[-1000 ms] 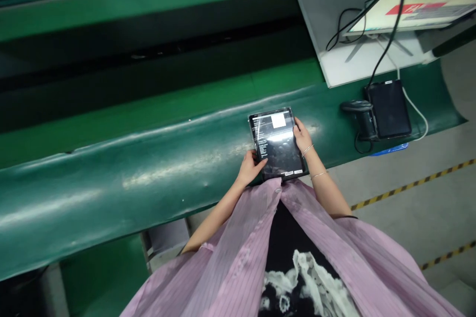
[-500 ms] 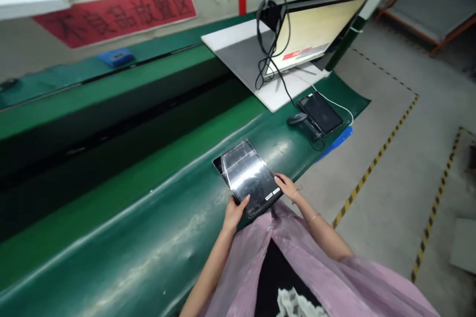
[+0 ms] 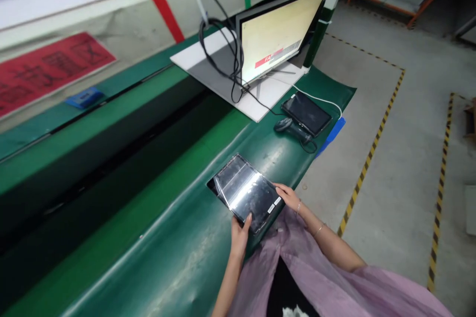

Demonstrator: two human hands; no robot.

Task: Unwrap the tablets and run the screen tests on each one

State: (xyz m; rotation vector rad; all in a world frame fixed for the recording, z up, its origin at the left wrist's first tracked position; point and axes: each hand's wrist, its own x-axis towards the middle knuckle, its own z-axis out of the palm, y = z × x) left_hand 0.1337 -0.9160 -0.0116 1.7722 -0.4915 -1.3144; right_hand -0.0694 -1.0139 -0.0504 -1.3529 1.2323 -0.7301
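A black tablet [image 3: 248, 193] with a shiny clear film over its screen is held between my two hands at the bench's near edge. Two small white labels sit along its near side. My left hand [image 3: 240, 233] grips the near left edge, thumb on top and fingers hidden beneath. At the right edge, my right hand [image 3: 287, 195] is closed with its fingers on the border. Beyond my right hand lie a black barcode scanner [image 3: 293, 131] and a second dark tablet [image 3: 308, 113] with a white cable.
A monitor [image 3: 282, 32] stands on a white and grey board [image 3: 250, 109] at the back, black cables looped beside it. The green bench mat [image 3: 178, 257] has a dark recessed channel behind it. A blue object [image 3: 85, 97] lies near the red sign [image 3: 55, 69].
My view has turned to the right, so the monitor, sign and scanner appear further left. Both hands keep their hold on the tablet, which lies at much the same place on the bench.
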